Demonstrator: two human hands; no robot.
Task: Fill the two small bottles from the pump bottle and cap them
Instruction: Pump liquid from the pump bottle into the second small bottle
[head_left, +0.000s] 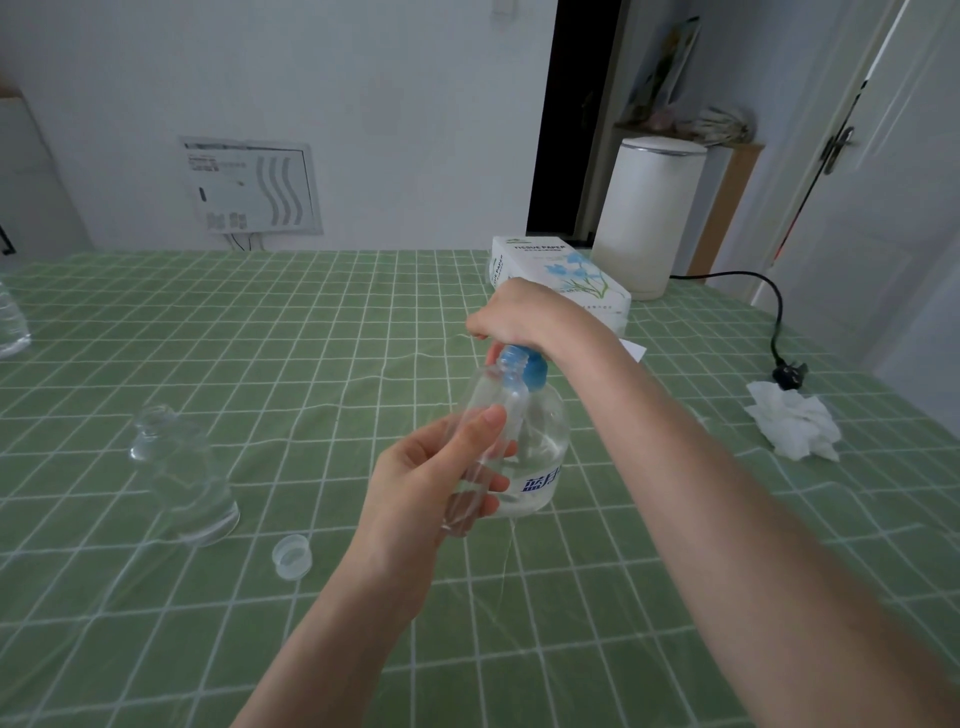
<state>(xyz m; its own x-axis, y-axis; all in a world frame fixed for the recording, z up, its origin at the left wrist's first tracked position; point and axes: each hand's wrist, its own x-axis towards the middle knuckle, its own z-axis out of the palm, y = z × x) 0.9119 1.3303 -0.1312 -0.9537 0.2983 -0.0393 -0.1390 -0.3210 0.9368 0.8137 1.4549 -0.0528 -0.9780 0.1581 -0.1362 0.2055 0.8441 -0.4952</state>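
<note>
My left hand (426, 483) grips a small clear bottle (491, 389) and holds it tilted, with its open mouth up against the blue collar of the pump bottle (543, 436). The pump bottle stands on the green checked cloth and holds clear liquid. My right hand (524, 317) is curled over its pump head from above, hiding the spout. A second clear bottle (182, 467) stands uncapped to the left. A translucent cap (292, 556) lies open side up on the cloth near it.
A tissue box (561, 275) lies behind the pump bottle, and a white cylindrical appliance (649, 218) stands at the back right. A crumpled tissue (795, 421) and a black plug (789, 374) lie at the right. Part of a water bottle (10, 322) shows at the left edge.
</note>
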